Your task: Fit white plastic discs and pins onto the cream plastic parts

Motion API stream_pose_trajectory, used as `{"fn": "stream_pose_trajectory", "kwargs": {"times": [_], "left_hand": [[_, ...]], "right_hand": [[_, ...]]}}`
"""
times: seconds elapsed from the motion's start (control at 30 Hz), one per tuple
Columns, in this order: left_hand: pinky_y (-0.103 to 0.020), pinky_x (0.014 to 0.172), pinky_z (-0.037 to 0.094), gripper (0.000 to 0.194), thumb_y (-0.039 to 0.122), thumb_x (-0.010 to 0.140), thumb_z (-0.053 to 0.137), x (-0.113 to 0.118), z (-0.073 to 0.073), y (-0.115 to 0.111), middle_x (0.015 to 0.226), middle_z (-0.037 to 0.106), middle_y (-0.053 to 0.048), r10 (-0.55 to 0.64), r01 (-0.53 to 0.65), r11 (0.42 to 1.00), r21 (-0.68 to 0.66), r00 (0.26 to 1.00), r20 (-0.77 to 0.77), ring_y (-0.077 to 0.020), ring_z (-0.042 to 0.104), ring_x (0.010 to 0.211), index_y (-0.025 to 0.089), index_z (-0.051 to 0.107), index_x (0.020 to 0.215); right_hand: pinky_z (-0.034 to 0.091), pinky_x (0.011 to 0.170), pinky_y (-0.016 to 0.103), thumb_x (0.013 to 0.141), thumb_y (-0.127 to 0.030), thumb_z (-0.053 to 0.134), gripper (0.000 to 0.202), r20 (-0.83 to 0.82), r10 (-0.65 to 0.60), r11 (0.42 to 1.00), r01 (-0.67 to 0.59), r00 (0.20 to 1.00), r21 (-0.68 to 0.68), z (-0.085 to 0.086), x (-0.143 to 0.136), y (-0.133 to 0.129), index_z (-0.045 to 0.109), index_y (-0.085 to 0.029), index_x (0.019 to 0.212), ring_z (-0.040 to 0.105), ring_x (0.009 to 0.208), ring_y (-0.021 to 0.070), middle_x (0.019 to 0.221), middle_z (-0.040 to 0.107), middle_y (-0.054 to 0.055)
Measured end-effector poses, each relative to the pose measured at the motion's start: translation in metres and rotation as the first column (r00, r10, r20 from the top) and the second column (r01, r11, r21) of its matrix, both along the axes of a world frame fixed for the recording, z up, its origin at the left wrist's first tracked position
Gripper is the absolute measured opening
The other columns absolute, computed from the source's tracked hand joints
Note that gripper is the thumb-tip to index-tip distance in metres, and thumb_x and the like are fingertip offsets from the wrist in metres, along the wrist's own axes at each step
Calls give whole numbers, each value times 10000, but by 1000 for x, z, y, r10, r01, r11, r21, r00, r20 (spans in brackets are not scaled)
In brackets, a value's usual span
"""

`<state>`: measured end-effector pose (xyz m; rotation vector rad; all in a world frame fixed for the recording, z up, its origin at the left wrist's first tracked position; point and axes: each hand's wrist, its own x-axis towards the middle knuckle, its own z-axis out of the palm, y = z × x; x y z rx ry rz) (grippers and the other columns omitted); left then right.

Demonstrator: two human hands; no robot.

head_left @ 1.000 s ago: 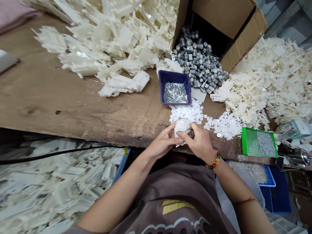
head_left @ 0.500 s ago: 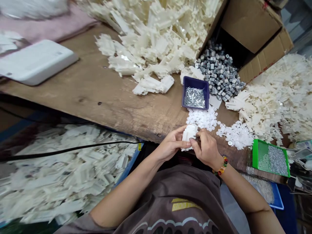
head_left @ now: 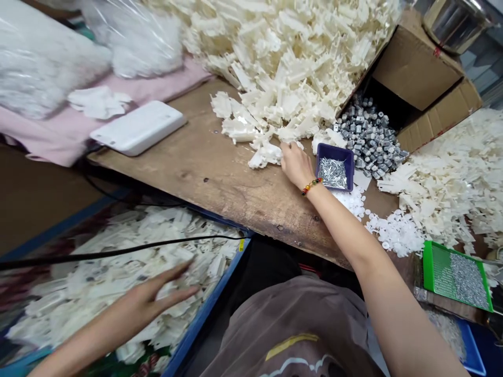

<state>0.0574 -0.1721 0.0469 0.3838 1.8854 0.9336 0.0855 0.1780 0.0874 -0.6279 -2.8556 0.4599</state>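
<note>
My left hand (head_left: pixel 159 293) is over the blue-edged bin (head_left: pixel 210 309) of white plastic parts, with its fingers spread and nothing in them; motion smears it slightly. Out on the wooden table, my right hand (head_left: pixel 295 163) wears a beaded bracelet. Its fingers are bent down and closed at the edge of a cream-white moulded plastic part (head_left: pixel 265 155), by the front of a big heap of such parts (head_left: pixel 283 68). The fingertips are partly hidden. Just right of that hand stands a purple tray (head_left: pixel 351 170) of small metal pins.
Grey metal-and-white cylinders (head_left: pixel 367 133) spill before a cardboard box (head_left: pixel 412 68). White discs (head_left: pixel 396 230) lie near the front edge, beside a green basket (head_left: pixel 428 269) of small metal pieces. A white case (head_left: pixel 139 128) lies left. A black cable (head_left: pixel 118 252) crosses the bin.
My hands have parted from the white part they held together. My left moved left over the bin and opened, without the part. My right reached forward to the heap. The view shifted left.
</note>
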Motion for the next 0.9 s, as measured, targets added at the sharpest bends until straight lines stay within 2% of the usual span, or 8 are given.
{"fn": "stream_pose_trajectory", "kwargs": {"times": [0.13, 0.2, 0.3, 0.37, 0.47, 0.63, 0.8, 0.9], "left_hand": [[-330, 671, 555, 502, 583, 722, 611, 32, 15, 80, 937, 729, -110, -48, -200, 936, 291, 744, 667, -235, 684, 733, 215, 699, 1051], [-218, 490, 514, 558, 603, 695, 630, 45, 13, 122, 818, 730, -117, -118, -295, 903, 314, 531, 839, -155, 647, 560, 162, 701, 1029], [-159, 349, 420, 359, 433, 622, 771, 58, 6, 166, 614, 698, -87, -237, -246, 897, 368, 435, 869, -111, 569, 390, 118, 717, 785], [-167, 356, 434, 266, 299, 608, 802, 65, 6, 182, 617, 702, -79, -281, -199, 895, 399, 443, 852, -119, 579, 393, 117, 706, 777], [-200, 520, 531, 260, 190, 654, 767, 72, 12, 196, 792, 733, -100, -232, -245, 884, 399, 512, 827, -133, 649, 541, 114, 694, 891], [-216, 702, 542, 190, 119, 716, 678, 84, 21, 211, 874, 730, -94, -128, -305, 860, 410, 649, 750, -134, 678, 720, 100, 667, 905], [-267, 666, 537, 194, 217, 726, 670, 98, 16, 220, 769, 728, -65, -95, -287, 853, 435, 736, 670, -157, 680, 653, 125, 621, 888], [-277, 639, 529, 245, 265, 696, 694, 107, 11, 225, 745, 725, -51, -93, -280, 849, 449, 756, 648, -161, 675, 613, 134, 605, 883]], "right_hand": [[458, 827, 327, 881, -187, 470, 147, -141, 89, 954, -125, 986, -272, 25, 51, -15, 570, -156, 984, 566, 919, 159, 1023, 611, 75], [481, 779, 285, 850, -220, 544, 131, -139, 230, 823, -269, 963, -501, 40, 91, -25, 586, -175, 965, 590, 855, 121, 973, 641, 28], [485, 781, 265, 816, -218, 592, 133, -87, 420, 639, -362, 903, -679, 53, 139, -27, 628, -172, 936, 611, 851, 108, 953, 664, 20], [478, 798, 273, 823, -216, 578, 143, -16, 390, 689, -303, 921, -658, 53, 152, -12, 643, -172, 943, 618, 876, 118, 987, 671, 36], [457, 819, 324, 876, -205, 474, 189, 81, 20, 946, 7, 997, -323, 41, 144, 26, 651, -156, 920, 615, 898, 161, 990, 675, 80], [435, 765, 359, 766, -96, 515, 150, 333, -93, 989, 47, 938, 141, 17, 104, 67, 662, -102, 796, 620, 905, 276, 923, 678, 189], [434, 766, 338, 749, -70, 484, 154, 298, -40, 999, 29, 954, 41, 13, 97, 76, 626, -121, 715, 630, 872, 256, 850, 682, 161], [474, 663, 306, 755, -101, 510, 108, 142, -146, 941, 181, 979, -287, 11, 101, 79, 551, -158, 672, 638, 680, 193, 663, 646, 59]]}}
